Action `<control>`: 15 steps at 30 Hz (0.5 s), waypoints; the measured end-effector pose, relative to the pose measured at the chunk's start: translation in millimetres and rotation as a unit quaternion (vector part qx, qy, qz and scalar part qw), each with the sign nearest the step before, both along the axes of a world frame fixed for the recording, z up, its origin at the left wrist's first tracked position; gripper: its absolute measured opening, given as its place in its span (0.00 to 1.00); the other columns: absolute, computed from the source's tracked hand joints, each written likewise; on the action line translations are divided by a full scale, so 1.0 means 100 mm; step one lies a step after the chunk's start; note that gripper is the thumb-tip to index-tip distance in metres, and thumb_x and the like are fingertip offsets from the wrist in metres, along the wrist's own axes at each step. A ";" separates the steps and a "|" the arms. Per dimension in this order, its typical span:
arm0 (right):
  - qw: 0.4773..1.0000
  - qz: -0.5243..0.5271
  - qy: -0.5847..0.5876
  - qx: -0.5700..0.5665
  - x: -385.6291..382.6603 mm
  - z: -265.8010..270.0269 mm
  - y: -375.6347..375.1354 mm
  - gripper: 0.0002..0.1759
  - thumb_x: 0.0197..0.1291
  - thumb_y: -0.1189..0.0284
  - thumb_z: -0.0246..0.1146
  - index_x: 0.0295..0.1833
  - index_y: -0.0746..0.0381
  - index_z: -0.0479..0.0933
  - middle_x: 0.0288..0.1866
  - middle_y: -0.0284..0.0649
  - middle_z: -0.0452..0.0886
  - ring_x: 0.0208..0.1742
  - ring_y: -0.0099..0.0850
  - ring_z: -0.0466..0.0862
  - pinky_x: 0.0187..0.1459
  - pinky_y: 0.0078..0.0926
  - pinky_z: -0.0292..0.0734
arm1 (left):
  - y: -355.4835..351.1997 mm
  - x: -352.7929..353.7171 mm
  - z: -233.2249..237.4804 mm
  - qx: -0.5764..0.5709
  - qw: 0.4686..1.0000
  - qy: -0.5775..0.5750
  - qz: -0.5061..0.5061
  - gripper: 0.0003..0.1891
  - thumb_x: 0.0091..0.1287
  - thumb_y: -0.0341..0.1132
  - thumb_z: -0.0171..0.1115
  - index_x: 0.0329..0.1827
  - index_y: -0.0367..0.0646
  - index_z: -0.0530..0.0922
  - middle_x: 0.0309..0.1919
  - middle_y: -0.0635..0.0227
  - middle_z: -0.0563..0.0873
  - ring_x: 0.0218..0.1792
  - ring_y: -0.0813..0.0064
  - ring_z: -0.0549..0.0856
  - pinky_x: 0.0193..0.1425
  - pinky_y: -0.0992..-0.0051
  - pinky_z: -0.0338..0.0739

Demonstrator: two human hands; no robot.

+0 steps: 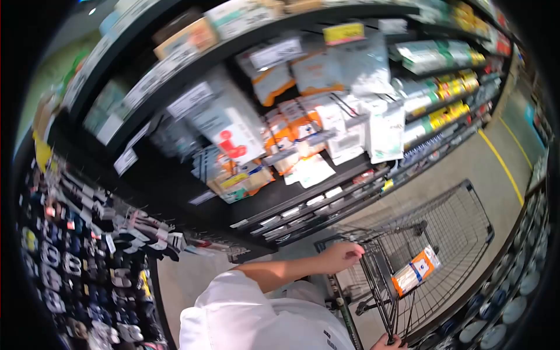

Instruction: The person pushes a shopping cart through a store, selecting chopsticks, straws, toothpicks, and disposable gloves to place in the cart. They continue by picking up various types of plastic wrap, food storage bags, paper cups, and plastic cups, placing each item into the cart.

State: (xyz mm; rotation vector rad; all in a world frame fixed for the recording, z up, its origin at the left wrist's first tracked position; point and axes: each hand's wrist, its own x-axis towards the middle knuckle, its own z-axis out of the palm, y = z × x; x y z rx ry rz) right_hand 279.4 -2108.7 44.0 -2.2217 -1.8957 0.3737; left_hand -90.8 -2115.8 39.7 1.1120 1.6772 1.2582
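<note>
My left hand [343, 257] is beside the near upper corner of the shopping cart [461, 233], its fingers curled and nothing visible in them. At the bottom edge, my right hand [387, 342] is partly cut off, its fingers closed around a dark part of the cart's frame. Inside the wire basket lies an orange-and-white packet [416, 270] with a blue band and a white bear picture. Similar orange packets [291, 131] hang on the shelf hooks above my left arm.
A black shelf unit [256, 213] with bagged goods and price tags fills the upper middle. Rows of footwear [73, 265] hang at the left. Stacked round dishes [496, 335] line the lower right. The aisle floor [466, 166] has yellow lines [503, 169].
</note>
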 end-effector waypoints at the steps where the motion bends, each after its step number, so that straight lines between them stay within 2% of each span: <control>1: 1.000 -0.001 -0.007 -0.009 -0.05 0.05 -0.01 0.37 0.58 0.48 0.70 0.62 0.67 0.80 0.66 0.67 0.72 0.65 0.62 0.74 0.65 0.55 0.72 | -0.21 -0.12 0.09 0.029 0.998 -0.040 0.043 0.08 0.74 0.28 0.63 0.52 0.39 0.83 0.47 0.66 0.87 0.46 0.77 0.87 0.51 0.74 0.82; 2: 1.000 -0.007 -0.015 -0.019 -0.08 0.09 -0.02 0.36 0.57 0.48 0.70 0.61 0.66 0.81 0.66 0.67 0.72 0.64 0.62 0.74 0.64 0.55 0.73 | -0.37 -0.34 0.16 0.058 0.995 0.004 0.087 0.06 0.75 0.30 0.63 0.49 0.39 0.83 0.46 0.66 0.87 0.45 0.80 0.86 0.50 0.76 0.82; 3: 0.999 0.006 -0.042 -0.014 -0.04 0.06 -0.05 0.35 0.57 0.48 0.70 0.60 0.66 0.82 0.66 0.67 0.72 0.64 0.62 0.75 0.63 0.55 0.73 | -0.56 -0.63 0.36 0.187 0.973 0.082 0.106 0.05 0.74 0.31 0.65 0.47 0.40 0.83 0.44 0.67 0.86 0.43 0.82 0.84 0.49 0.78 0.81; 4: 0.998 0.018 -0.066 -0.007 0.00 -0.04 -0.05 0.35 0.57 0.48 0.70 0.58 0.66 0.83 0.66 0.67 0.72 0.63 0.62 0.75 0.63 0.55 0.74 | -0.71 -0.82 0.51 0.130 0.963 -0.040 0.235 0.03 0.74 0.29 0.64 0.45 0.41 0.82 0.40 0.71 0.85 0.41 0.83 0.83 0.47 0.77 0.81; 5: 0.995 0.029 -0.092 0.001 0.03 -0.13 -0.04 0.34 0.56 0.48 0.70 0.57 0.66 0.83 0.66 0.67 0.73 0.62 0.61 0.76 0.62 0.55 0.74 | -0.85 -1.23 0.51 0.198 0.912 0.156 0.325 0.03 0.73 0.27 0.64 0.46 0.42 0.81 0.41 0.73 0.83 0.40 0.82 0.82 0.47 0.77 0.80; 6: 0.991 0.032 -0.129 0.023 0.05 -0.23 -0.05 0.32 0.57 0.48 0.69 0.54 0.65 0.85 0.66 0.66 0.73 0.62 0.59 0.77 0.62 0.54 0.74 | -1.08 -1.58 0.79 0.142 0.885 0.222 0.384 0.06 0.69 0.24 0.64 0.46 0.39 0.79 0.44 0.67 0.83 0.41 0.78 0.82 0.45 0.76 0.79; 7: 0.992 0.027 -0.126 0.009 0.07 -0.24 -0.06 0.32 0.57 0.48 0.69 0.55 0.64 0.85 0.66 0.66 0.74 0.62 0.59 0.77 0.62 0.54 0.75 | -1.17 -1.86 0.90 0.304 0.838 0.061 0.449 0.12 0.69 0.26 0.66 0.54 0.37 0.77 0.48 0.63 0.83 0.44 0.75 0.82 0.48 0.75 0.80; 9: 0.993 0.018 -0.116 -0.019 0.04 -0.21 -0.07 0.31 0.58 0.48 0.68 0.56 0.63 0.85 0.66 0.65 0.74 0.61 0.58 0.78 0.61 0.54 0.75 | -1.34 -2.49 1.01 0.323 0.750 0.134 0.562 0.21 0.68 0.32 0.70 0.59 0.35 0.73 0.50 0.57 0.82 0.47 0.69 0.83 0.54 0.70 0.80; 12: 0.994 -0.003 -0.104 -0.032 -0.05 -0.11 -0.13 0.30 0.60 0.49 0.67 0.57 0.62 0.85 0.65 0.63 0.74 0.60 0.57 0.79 0.60 0.53 0.77 | -1.48 -2.99 1.17 0.191 0.726 0.247 0.613 0.31 0.64 0.39 0.76 0.63 0.33 0.70 0.52 0.55 0.81 0.50 0.64 0.83 0.58 0.66 0.79; 15: 0.988 -0.035 -0.142 -0.051 -0.21 0.04 -0.19 0.27 0.60 0.51 0.67 0.57 0.59 0.86 0.66 0.61 0.75 0.60 0.56 0.80 0.59 0.51 0.78 | -1.45 -3.24 1.18 0.142 0.767 0.228 0.583 0.36 0.59 0.43 0.80 0.61 0.30 0.70 0.53 0.53 0.81 0.51 0.63 0.83 0.59 0.64 0.79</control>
